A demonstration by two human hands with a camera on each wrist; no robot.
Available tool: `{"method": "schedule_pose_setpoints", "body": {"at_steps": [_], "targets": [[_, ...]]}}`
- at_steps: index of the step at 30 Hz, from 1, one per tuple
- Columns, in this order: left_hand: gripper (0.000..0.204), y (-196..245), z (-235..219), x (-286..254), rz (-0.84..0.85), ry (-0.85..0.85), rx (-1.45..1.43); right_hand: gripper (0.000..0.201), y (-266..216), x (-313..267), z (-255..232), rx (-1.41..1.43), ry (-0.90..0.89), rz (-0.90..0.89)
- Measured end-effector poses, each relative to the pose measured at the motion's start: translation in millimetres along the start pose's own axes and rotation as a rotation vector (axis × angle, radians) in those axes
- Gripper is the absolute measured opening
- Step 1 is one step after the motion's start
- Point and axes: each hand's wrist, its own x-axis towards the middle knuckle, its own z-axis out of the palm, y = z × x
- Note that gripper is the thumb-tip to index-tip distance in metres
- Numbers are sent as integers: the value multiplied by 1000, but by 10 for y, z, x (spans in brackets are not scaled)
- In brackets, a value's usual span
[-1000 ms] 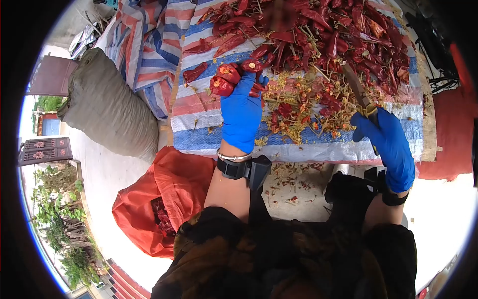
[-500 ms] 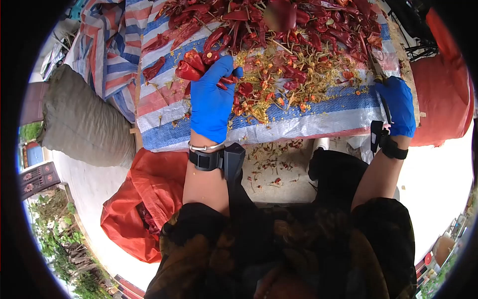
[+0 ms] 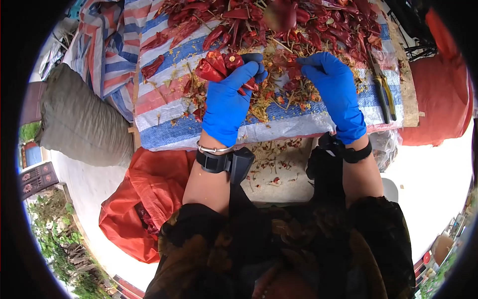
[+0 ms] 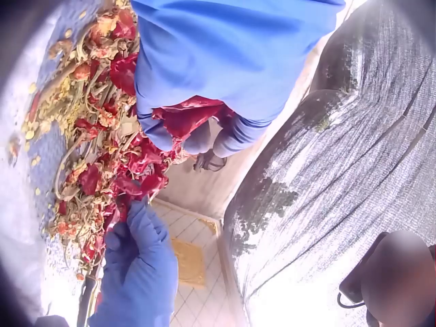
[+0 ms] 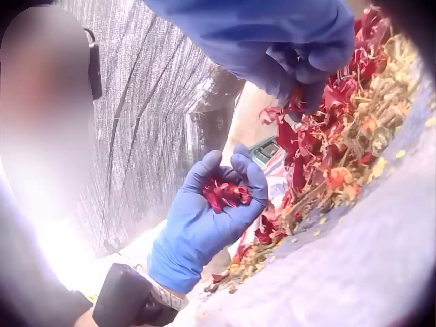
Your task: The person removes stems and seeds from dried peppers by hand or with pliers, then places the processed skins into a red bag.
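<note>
My left hand [image 3: 228,102], in a blue glove, grips several red peppers [image 3: 211,69]; their cut ends stick out on its left side. The right wrist view shows more red pepper [image 5: 226,195] inside the curled fingers of that left hand [image 5: 208,228]. My right hand [image 3: 337,94], also gloved, is a short way to the right, thumb and fingers together. Between its fingertips the right wrist view shows a piece of red pepper [image 5: 297,102]. Scissors [image 3: 381,87] with yellow and black handles lie on the striped sheet [image 3: 169,134], right of the right hand.
A heap of red peppers [image 3: 328,30] covers the far part of the sheet, with stems and yellow seeds [image 3: 259,107] nearer. An open red sack [image 3: 149,184] stands at lower left, a full grey sack [image 3: 82,117] left, and a red one [image 3: 440,99] right.
My right hand has let go of the scissors, which now lie on the sheet, and has moved left towards the left hand. The left hand, still holding peppers, has shifted slightly right.
</note>
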Motion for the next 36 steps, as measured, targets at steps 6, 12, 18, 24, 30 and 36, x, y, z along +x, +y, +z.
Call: {"method": "schedule_pose_setpoints", "body": {"at_steps": [6,12,18,24,30,36], "targets": [[35,-7,125,12,136,-174,84,7,-170,33,-26,537,-98,383],[30,-123,85,-64,352,-200,552,10,-254,4,218,390,-136,363],[17,-82,95,83,45,90,-118,20,-348,114,182,164,-324,266],[14,13,116,173,85,75,-244,35,-300,457,94,-353,8,-393],[17,68,130,252,111,-17,-221,34,66,631,151,-343,-26,-289],[21,-17,70,266,149,-59,-142,16,-218,549,83,226,-21,23]]}}
